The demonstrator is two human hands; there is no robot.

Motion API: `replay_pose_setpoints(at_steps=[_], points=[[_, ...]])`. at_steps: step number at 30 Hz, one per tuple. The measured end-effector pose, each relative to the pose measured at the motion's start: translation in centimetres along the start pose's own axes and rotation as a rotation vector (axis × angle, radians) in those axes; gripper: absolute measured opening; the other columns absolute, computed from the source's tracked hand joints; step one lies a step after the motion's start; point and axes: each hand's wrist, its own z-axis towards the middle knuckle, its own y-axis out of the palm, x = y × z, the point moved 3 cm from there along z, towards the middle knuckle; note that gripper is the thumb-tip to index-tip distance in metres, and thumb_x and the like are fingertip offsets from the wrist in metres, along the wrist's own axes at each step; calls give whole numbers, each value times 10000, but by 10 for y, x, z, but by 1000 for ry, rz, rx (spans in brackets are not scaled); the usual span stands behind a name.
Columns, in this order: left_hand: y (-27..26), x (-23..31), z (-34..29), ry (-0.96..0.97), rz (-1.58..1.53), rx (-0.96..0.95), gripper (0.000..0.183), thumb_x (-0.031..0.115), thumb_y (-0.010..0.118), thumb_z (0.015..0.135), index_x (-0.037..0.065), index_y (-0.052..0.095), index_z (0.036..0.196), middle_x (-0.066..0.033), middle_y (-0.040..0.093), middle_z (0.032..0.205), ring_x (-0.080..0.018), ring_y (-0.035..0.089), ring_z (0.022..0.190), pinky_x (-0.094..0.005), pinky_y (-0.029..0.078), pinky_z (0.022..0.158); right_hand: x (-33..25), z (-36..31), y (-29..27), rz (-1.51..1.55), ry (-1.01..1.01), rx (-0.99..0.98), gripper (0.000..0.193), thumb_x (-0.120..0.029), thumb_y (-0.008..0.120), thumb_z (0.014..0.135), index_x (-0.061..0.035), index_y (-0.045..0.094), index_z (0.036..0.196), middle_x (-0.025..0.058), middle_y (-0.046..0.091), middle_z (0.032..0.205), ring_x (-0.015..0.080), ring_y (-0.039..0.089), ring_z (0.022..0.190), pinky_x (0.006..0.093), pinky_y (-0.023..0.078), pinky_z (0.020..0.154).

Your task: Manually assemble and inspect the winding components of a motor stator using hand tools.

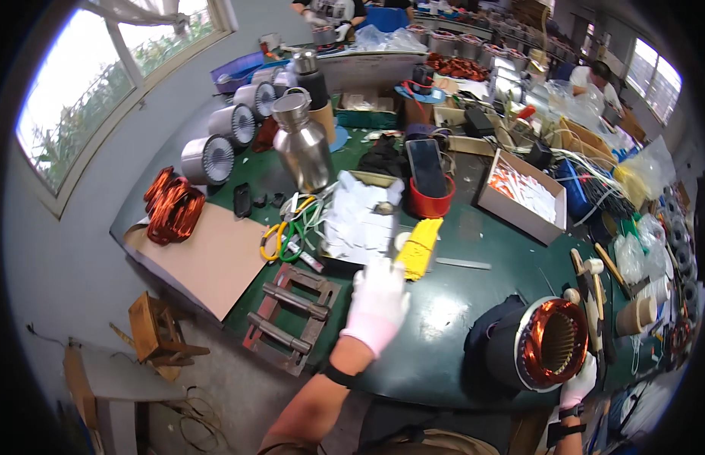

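My left hand, in a white glove, reaches over the table with its fingers stretched forward. Its fingertips meet the near edge of a tray heaped with white paper slips; white on white, any slip between them is hard to make out. Just right of the fingertips lies a bundle of yellow strips. At the lower right, a motor stator lies on its side on dark cloth, its copper windings facing right. My gloved right hand grips the stator's lower right rim, its fingers partly hidden.
A metal frame with two bars sits at the near edge, left of my left forearm. Beyond stand a steel flask and a phone in a red holder. A box of strips, hammers and copper coils lie around.
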Motion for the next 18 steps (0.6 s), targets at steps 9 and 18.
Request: replay_pose_setpoints(at_steps=[9,18], points=[[10,17,-1,-24,-72,19,450,221,765,882,2,601,1239,-178,595,1213,-351,555,1211,-486,460,1012,-1,-3,1,18,-19,56,298,-233,725,914,-56,635,1135,152,638,1031,396,646,1004,468,516,843],[5,8,1,16,-142,23,518,274,747,897,-59,613,1270,-222,611,1234,-396,555,1232,-514,456,1051,-7,-1,-5,-42,-4,12,264,-56,642,875,-51,622,1138,167,632,1031,416,630,1010,509,499,870]])
